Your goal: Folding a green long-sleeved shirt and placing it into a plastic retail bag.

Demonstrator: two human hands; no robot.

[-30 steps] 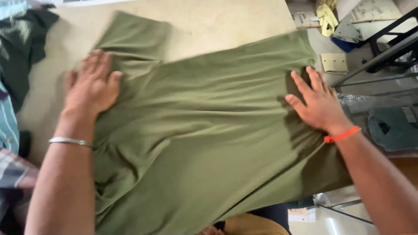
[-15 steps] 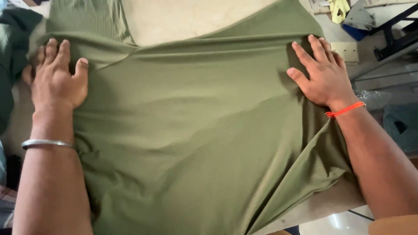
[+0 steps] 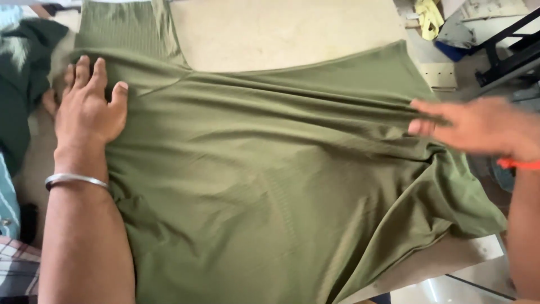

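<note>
An olive green garment (image 3: 281, 180) lies spread over a beige table (image 3: 281, 34), its sleeve reaching toward the far left corner. My left hand (image 3: 87, 107), with a metal bangle on the wrist, presses flat on the cloth near the sleeve seam, fingers apart. My right hand (image 3: 472, 124), blurred by motion, hovers at the garment's right edge, fingers stretched leftward and touching the creased cloth there. An orange thread circles that wrist. Neither hand grips anything.
Dark green cloth (image 3: 22, 79) and striped and checked fabrics (image 3: 11, 242) are piled along the left edge. Beyond the table's right side I see a black metal frame (image 3: 506, 50), a yellow rag (image 3: 428, 17), cardboard pieces and floor.
My right hand has slid off the cloth toward the right edge and turned sideways, pulling creases in the fabric. My left hand has stayed pressed near the sleeve.
</note>
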